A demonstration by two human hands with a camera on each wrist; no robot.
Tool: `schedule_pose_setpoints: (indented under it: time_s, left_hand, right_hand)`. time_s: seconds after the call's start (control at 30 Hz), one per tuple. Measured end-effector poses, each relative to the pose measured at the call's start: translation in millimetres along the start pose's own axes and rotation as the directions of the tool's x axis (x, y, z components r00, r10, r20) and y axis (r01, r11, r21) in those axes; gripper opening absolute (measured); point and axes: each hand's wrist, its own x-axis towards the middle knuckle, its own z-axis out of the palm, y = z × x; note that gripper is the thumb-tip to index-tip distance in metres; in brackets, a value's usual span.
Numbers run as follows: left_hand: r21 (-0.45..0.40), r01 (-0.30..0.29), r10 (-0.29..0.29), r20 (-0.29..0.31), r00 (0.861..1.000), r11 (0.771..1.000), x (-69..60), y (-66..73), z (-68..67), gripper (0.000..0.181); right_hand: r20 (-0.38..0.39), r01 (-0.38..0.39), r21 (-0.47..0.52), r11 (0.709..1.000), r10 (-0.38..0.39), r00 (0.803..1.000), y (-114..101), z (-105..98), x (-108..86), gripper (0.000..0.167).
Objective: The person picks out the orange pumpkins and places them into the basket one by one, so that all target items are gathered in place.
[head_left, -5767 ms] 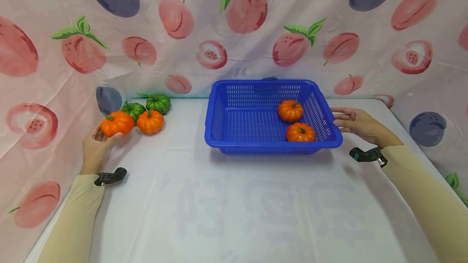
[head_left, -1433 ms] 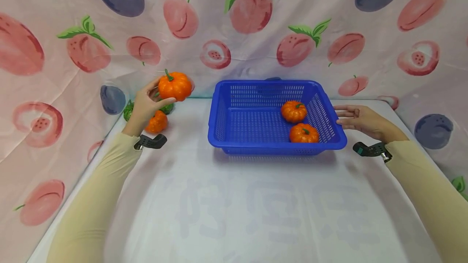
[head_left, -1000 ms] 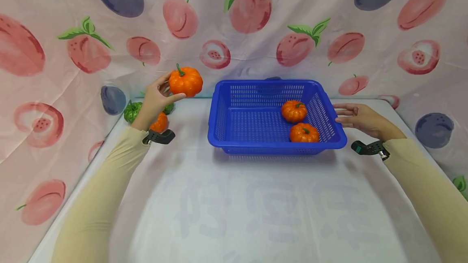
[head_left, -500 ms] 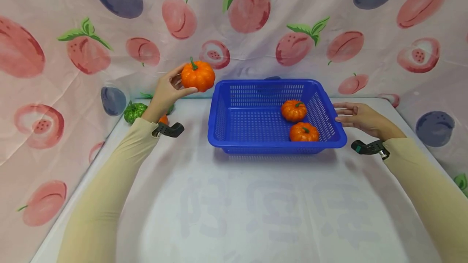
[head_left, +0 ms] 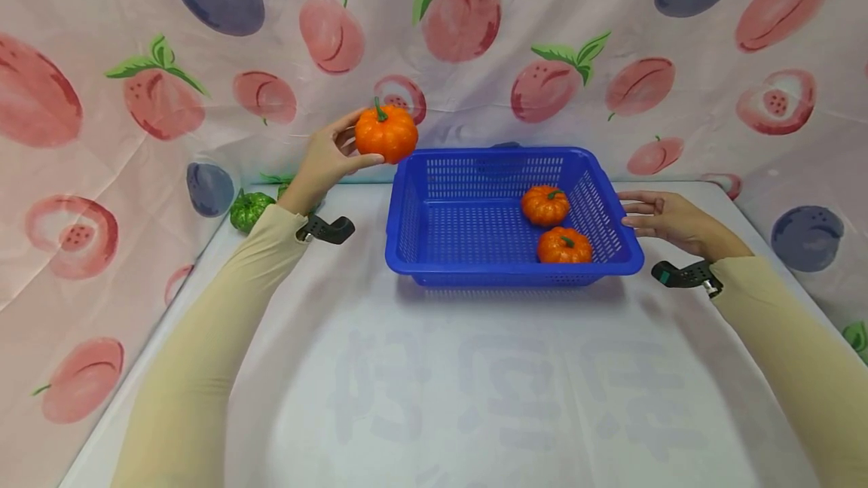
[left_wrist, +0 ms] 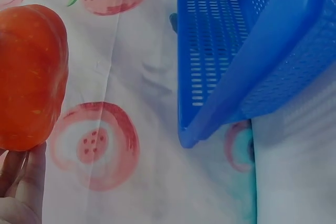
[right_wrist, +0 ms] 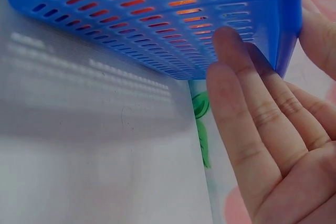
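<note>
My left hand point(head_left: 328, 164) grips an orange mini pumpkin point(head_left: 386, 134) with a green stem, raised above the table near the basket's back left corner. The same pumpkin point(left_wrist: 31, 77) fills the left edge of the left wrist view, fingertips against its underside. A blue plastic basket point(head_left: 508, 269) stands on the table with two orange pumpkins point(head_left: 545, 206) inside, toward its right. My right hand point(head_left: 674, 223) is at the basket's right side, its fingers point(right_wrist: 247, 124) fairly straight beside the slotted wall, thumb near the rim. Whether the fingertips press the wall is hard to tell.
A green pumpkin point(head_left: 249, 209) sits at the table's back left. Another green one point(head_left: 285, 185) is mostly hidden behind my left wrist. A fruit-printed cloth point(head_left: 468, 96) hangs behind the white tabletop point(head_left: 475, 382).
My left hand has lifted the orange pumpkin from the left group and carried it rightward to the basket's back left corner. The right hand and basket have hardly moved.
</note>
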Motion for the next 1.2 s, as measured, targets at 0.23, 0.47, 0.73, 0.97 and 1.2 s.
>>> schedule_pose_setpoints:
  time_s: [0.23,0.47,0.73,0.97,1.2]
  left_hand:
    - [0.007,-0.021,0.021,0.032,0.999,1.0,14.3,0.7,7.5,0.072]
    - [-0.011,-0.062,0.062,0.098,0.993,0.998,21.7,4.7,16.9,0.07]
    - [-0.002,-0.04,0.04,0.153,0.987,0.999,30.2,0.3,25.2,0.07]
    - [-0.038,-0.033,0.041,0.215,0.976,0.999,36.3,-4.6,35.0,0.069]
    - [-0.064,-0.04,0.055,0.255,0.965,0.997,42.1,-3.5,50.4,0.068]
  right_hand:
    - [0.004,0.005,0.006,1.0,-0.005,1.0,2.0,-1.1,0.4,0.075]
    - [0.011,0.005,0.01,1.0,-0.006,1.0,3.4,-0.2,-0.8,0.076]
    - [0.014,0.006,0.016,1.0,-0.006,1.0,2.6,0.3,-1.1,0.077]
    - [0.003,-0.005,-0.021,1.0,0.005,1.0,-0.4,1.0,-0.2,0.074]
    - [0.004,0.002,0.008,1.0,-0.002,1.0,-0.4,0.3,0.4,0.076]
